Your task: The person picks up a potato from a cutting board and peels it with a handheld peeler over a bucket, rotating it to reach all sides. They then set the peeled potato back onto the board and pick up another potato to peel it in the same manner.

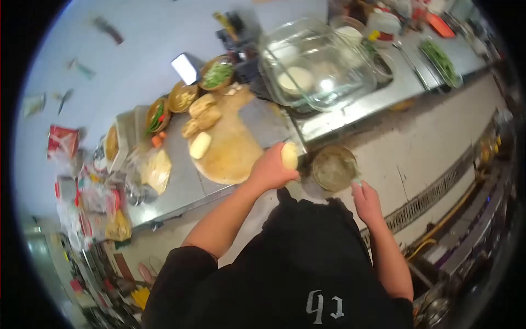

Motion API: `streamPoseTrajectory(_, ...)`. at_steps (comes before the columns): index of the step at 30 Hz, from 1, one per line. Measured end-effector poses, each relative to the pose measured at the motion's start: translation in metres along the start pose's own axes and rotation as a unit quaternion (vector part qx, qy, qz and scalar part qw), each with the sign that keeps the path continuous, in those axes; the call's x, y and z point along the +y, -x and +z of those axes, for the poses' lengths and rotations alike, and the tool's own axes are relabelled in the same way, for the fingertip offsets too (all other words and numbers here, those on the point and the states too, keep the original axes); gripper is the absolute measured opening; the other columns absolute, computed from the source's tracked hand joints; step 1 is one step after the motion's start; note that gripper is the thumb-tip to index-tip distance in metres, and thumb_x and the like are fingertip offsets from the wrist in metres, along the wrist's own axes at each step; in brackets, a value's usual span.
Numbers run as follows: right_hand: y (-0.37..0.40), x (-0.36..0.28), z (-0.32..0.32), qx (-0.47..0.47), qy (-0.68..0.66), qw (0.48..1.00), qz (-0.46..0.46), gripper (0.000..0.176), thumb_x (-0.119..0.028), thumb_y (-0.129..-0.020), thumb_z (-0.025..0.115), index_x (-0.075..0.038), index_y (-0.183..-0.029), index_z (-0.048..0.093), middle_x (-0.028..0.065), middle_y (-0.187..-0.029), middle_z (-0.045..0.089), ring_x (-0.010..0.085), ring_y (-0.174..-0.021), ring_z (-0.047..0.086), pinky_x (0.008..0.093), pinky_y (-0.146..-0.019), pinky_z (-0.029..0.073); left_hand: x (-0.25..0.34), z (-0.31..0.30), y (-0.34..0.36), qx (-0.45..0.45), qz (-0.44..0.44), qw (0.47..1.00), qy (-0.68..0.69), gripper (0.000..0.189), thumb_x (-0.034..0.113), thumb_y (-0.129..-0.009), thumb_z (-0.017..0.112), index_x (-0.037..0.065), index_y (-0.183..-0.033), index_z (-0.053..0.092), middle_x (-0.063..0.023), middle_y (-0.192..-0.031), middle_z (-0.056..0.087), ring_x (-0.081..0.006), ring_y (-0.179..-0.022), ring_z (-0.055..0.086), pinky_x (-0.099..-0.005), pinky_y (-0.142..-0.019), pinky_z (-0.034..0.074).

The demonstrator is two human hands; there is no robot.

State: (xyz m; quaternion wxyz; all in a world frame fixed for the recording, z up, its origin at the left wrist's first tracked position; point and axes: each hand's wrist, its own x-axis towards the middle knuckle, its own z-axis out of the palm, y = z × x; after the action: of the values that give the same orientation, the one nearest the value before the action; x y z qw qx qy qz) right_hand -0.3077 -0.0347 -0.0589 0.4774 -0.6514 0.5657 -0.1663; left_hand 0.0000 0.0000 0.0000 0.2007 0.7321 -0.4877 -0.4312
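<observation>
My left hand (269, 171) grips a pale peeled potato (289, 156) at the near edge of a round wooden chopping board (233, 151). My right hand (366, 200) is closed around a small tool whose light tip (356, 181) pokes out; what it is I cannot tell. That hand sits just beside a round bin (334, 167) holding peelings, below the counter edge. One more peeled potato (200, 145) and several unpeeled ones (203, 112) lie on the far side of the board.
Bowls of cut vegetables (218, 74) stand behind the board on the steel counter (181, 181). A large glass bowl (315, 66) sits over the sink area. Plastic bags (98, 203) crowd the counter's left end. A floor drain grate (433, 192) runs to the right.
</observation>
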Motion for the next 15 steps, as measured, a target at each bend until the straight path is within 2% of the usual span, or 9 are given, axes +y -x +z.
streamPoseTrajectory(2, 0.008, 0.025, -0.030, 0.006, -0.013, 1.000, 0.003, 0.038, -0.034, -0.101, 0.056, -0.001, -0.083, 0.060, 0.0085, -0.067, 0.061, 0.0202, -0.063, 0.055, 0.0370, -0.061, 0.045, -0.018, 0.017, -0.008, 0.039, -0.049, 0.987, -0.146, 0.073, 0.030, -0.069, 0.081, 0.007, -0.131, 0.050, -0.0170, -0.128, 0.056, -0.0338, -0.118, 0.056, -0.0462, -0.095, 0.050)
streamPoseTrajectory(3, -0.010, 0.008, 0.037, -0.009, -0.061, 0.998, 0.018, 0.038, -0.033, -0.102, 0.055, -0.002, -0.081, 0.058, 0.0061, -0.063, 0.057, 0.0165, -0.059, 0.052, 0.0347, -0.057, 0.042, -0.064, -0.054, -0.002, 0.070, -0.066, 0.977, -0.190, 0.073, 0.030, -0.069, 0.081, 0.007, -0.131, 0.050, -0.0170, -0.128, 0.056, -0.0338, -0.118, 0.056, -0.0462, -0.095, 0.050)
streamPoseTrajectory(4, -0.007, 0.015, 0.034, -0.013, -0.051, 0.997, 0.057, 0.038, -0.032, -0.102, 0.055, -0.002, -0.079, 0.056, 0.0037, -0.059, 0.052, 0.0129, -0.054, 0.049, 0.0324, -0.052, 0.040, -0.097, -0.053, -0.006, 0.116, -0.091, 0.957, -0.250, 0.068, 0.029, -0.070, 0.080, 0.006, -0.127, 0.052, -0.0171, -0.125, 0.058, -0.0360, -0.115, 0.057, -0.0462, -0.093, 0.051)
streamPoseTrajectory(5, -0.004, 0.012, 0.026, -0.016, -0.040, 0.998, 0.053, 0.038, -0.032, -0.102, 0.055, -0.002, -0.079, 0.056, 0.0037, -0.059, 0.052, 0.0129, -0.054, 0.049, 0.0324, -0.052, 0.040, -0.129, -0.050, -0.013, 0.160, -0.113, 0.931, -0.308, 0.062, 0.029, -0.072, 0.078, 0.006, -0.124, 0.054, -0.0171, -0.122, 0.059, -0.0382, -0.111, 0.059, -0.0461, -0.091, 0.051)
streamPoseTrajectory(7, 0.003, -0.002, 0.019, -0.048, -0.116, 0.988, 0.095, 0.037, -0.030, -0.103, 0.054, -0.003, -0.078, 0.055, -0.0005, -0.056, 0.046, 0.0078, -0.049, 0.042, 0.0279, -0.048, 0.035, -0.188, -0.055, -0.023, 0.212, -0.133, 0.901, -0.354, 0.051, 0.019, -0.078, 0.072, 0.004, -0.123, 0.054, -0.0154, -0.119, 0.058, -0.0358, -0.112, 0.056, -0.0464, -0.087, 0.052)
streamPoseTrajectory(9, 0.001, -0.004, 0.024, -0.045, -0.118, 0.988, 0.093, 0.036, -0.030, -0.104, 0.053, -0.005, -0.078, 0.054, -0.0030, -0.055, 0.044, 0.0055, -0.046, 0.040, 0.0252, -0.044, 0.032, -0.232, -0.067, -0.027, 0.249, -0.132, 0.882, -0.377, 0.044, 0.015, -0.081, 0.069, 0.005, -0.121, 0.054, -0.0150, -0.119, 0.058, -0.0346, -0.112, 0.055, -0.0462, -0.087, 0.051)
streamPoseTrajectory(10, 0.000, -0.007, 0.025, -0.045, -0.137, 0.983, 0.113, 0.036, -0.030, -0.104, 0.053, -0.005, -0.078, 0.053, -0.0032, -0.055, 0.044, 0.0057, -0.046, 0.040, 0.0248, -0.043, 0.031, -0.240, -0.070, -0.026, 0.282, -0.130, 0.863, -0.399, 0.038, 0.011, -0.083, 0.065, 0.006, -0.119, 0.054, -0.0146, -0.118, 0.057, -0.0334, -0.113, 0.054, -0.0460, -0.088, 0.050)
streamPoseTrajectory(13, -0.004, -0.015, 0.032, -0.046, -0.162, 0.978, 0.123, 0.036, -0.031, -0.104, 0.053, -0.006, -0.078, 0.053, -0.0033, -0.054, 0.043, 0.0059, -0.043, 0.039, 0.0242, -0.041, 0.030, -0.252, -0.080, -0.024, 0.281, -0.100, 0.859, -0.416, 0.037, 0.008, -0.085, 0.061, 0.006, -0.122, 0.055, -0.0149, -0.118, 0.056, -0.0324, -0.112, 0.053, -0.0448, -0.089, 0.048)
streamPoseTrajectory(15, -0.004, -0.018, 0.039, -0.048, -0.168, 0.978, 0.115, 0.036, -0.031, -0.104, 0.053, -0.007, -0.078, 0.052, -0.0034, -0.054, 0.043, 0.0059, -0.042, 0.039, 0.0239, -0.040, 0.029, -0.261, -0.082, -0.025, 0.298, -0.080, 0.857, -0.413, 0.044, 0.010, -0.080, 0.066, 0.004, -0.122, 0.054, -0.0160, -0.119, 0.055, -0.0334, -0.111, 0.053, -0.0457, -0.089, 0.047)
